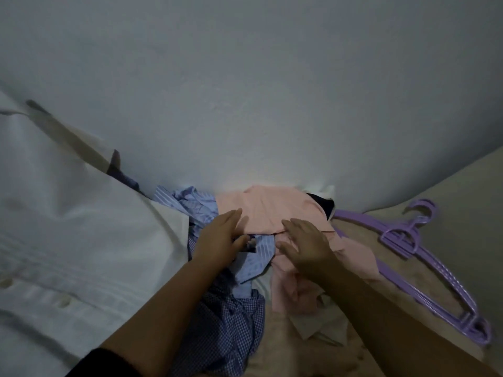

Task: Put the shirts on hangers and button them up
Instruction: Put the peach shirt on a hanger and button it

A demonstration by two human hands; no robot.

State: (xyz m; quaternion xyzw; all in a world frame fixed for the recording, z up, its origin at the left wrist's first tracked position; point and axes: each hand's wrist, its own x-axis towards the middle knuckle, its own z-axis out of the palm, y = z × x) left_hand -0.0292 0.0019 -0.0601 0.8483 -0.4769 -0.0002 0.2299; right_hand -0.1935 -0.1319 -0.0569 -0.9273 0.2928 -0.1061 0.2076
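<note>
Nearest lies a checked shirt (231,322), beyond it both hands reach over the pile, left hand (217,240) and right hand (304,240) flat-fingered on the pink shirt (266,210), purple hangers (402,240) right.

Left hand (217,238) and right hand (304,240) rest flat on pink shirt (266,210); purple hangers (408,240) beside.

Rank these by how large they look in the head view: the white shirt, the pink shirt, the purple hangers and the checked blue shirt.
1. white shirt, largest by far, though it is nearest the camera.
2. pink shirt.
3. checked blue shirt and purple hangers: too alike to rank; the arm hides part of the shirt.
</note>
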